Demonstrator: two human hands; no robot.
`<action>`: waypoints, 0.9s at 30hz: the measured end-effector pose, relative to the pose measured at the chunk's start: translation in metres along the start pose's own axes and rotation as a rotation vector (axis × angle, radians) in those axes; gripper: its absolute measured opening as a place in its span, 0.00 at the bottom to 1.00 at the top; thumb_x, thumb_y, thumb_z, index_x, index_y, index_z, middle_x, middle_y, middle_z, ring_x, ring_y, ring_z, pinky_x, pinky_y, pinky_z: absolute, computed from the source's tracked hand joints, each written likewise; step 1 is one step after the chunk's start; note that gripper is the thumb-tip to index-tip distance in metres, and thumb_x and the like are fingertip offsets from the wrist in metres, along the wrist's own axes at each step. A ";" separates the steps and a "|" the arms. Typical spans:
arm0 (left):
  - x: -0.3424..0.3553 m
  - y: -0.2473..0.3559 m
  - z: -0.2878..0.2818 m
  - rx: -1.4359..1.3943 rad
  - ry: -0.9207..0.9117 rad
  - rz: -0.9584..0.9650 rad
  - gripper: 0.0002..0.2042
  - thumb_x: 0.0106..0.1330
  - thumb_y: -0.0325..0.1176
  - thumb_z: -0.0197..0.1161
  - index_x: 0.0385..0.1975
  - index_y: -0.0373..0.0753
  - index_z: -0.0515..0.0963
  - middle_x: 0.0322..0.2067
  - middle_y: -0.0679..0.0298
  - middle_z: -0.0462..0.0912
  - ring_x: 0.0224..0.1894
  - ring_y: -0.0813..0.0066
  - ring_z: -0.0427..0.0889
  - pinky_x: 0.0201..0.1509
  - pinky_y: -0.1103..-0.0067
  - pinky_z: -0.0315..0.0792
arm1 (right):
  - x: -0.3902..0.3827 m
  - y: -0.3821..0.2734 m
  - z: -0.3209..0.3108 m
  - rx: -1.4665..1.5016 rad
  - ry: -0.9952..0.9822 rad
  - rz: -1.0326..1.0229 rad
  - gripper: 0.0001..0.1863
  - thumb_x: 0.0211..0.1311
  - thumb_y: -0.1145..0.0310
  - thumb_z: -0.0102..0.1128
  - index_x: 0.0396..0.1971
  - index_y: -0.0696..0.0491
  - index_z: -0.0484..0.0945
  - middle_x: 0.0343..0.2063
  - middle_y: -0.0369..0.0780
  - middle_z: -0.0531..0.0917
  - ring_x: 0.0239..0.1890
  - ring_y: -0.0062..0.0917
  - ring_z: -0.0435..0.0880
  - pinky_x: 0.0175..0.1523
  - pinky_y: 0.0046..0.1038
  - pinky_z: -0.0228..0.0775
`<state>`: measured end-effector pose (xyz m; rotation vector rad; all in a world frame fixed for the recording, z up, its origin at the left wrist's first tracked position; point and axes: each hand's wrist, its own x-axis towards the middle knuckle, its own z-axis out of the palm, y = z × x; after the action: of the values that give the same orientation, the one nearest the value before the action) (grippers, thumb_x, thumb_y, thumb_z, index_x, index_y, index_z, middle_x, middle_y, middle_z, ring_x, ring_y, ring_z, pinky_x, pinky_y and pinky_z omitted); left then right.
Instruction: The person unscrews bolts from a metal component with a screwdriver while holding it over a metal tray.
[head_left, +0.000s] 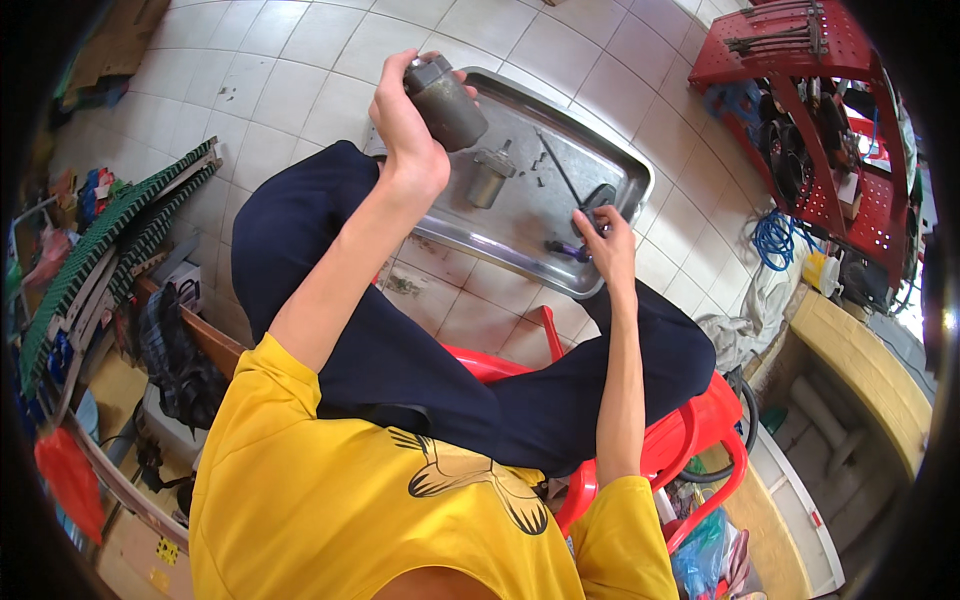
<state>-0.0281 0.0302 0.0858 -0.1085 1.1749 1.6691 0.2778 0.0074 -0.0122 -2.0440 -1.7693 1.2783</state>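
My left hand grips a dark grey metal cylinder, like a small motor housing, and holds it up above the left end of a steel tray. A second grey cylindrical part with a short shaft lies in the tray just below it. My right hand reaches down to the tray's right side, its fingers on a small purple-handled tool next to a black round part. A thin rod and several small screws lie in the middle of the tray.
I sit on a red plastic chair over a white tiled floor. A red perforated rack with tools and parts stands at the right. A green slatted belt and cluttered shelves fill the left. A blue cable coil lies by the rack.
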 end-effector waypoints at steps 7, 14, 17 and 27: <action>0.000 -0.002 -0.002 0.009 -0.003 -0.057 0.18 0.65 0.47 0.57 0.43 0.38 0.76 0.33 0.56 0.83 0.35 0.61 0.83 0.43 0.67 0.78 | -0.007 -0.009 0.000 -0.004 -0.074 0.059 0.29 0.66 0.50 0.66 0.45 0.66 0.80 0.28 0.46 0.87 0.21 0.26 0.85 0.26 0.29 0.76; -0.001 -0.007 -0.002 0.062 0.017 -0.078 0.17 0.65 0.48 0.57 0.40 0.39 0.77 0.33 0.56 0.84 0.36 0.61 0.84 0.44 0.67 0.78 | -0.014 -0.031 -0.018 -0.237 -0.133 0.109 0.27 0.67 0.48 0.63 0.45 0.62 0.83 0.23 0.45 0.86 0.26 0.32 0.88 0.34 0.34 0.79; 0.000 -0.010 -0.002 0.075 0.009 -0.085 0.17 0.65 0.48 0.57 0.40 0.38 0.77 0.33 0.56 0.84 0.36 0.61 0.84 0.45 0.67 0.78 | -0.012 -0.022 -0.020 -0.390 -0.007 -0.019 0.28 0.66 0.45 0.63 0.45 0.59 0.84 0.25 0.47 0.87 0.31 0.38 0.89 0.42 0.37 0.79; 0.001 -0.022 -0.003 0.136 -0.142 -0.320 0.22 0.65 0.50 0.67 0.43 0.35 0.74 0.34 0.54 0.82 0.37 0.62 0.84 0.46 0.64 0.81 | -0.009 -0.035 -0.036 0.156 0.064 0.029 0.24 0.69 0.50 0.64 0.39 0.61 0.83 0.18 0.33 0.78 0.18 0.13 0.73 0.24 0.19 0.60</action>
<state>-0.0129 0.0280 0.0702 -0.0857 1.0965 1.2929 0.2767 0.0245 0.0363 -2.0074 -1.5660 1.2994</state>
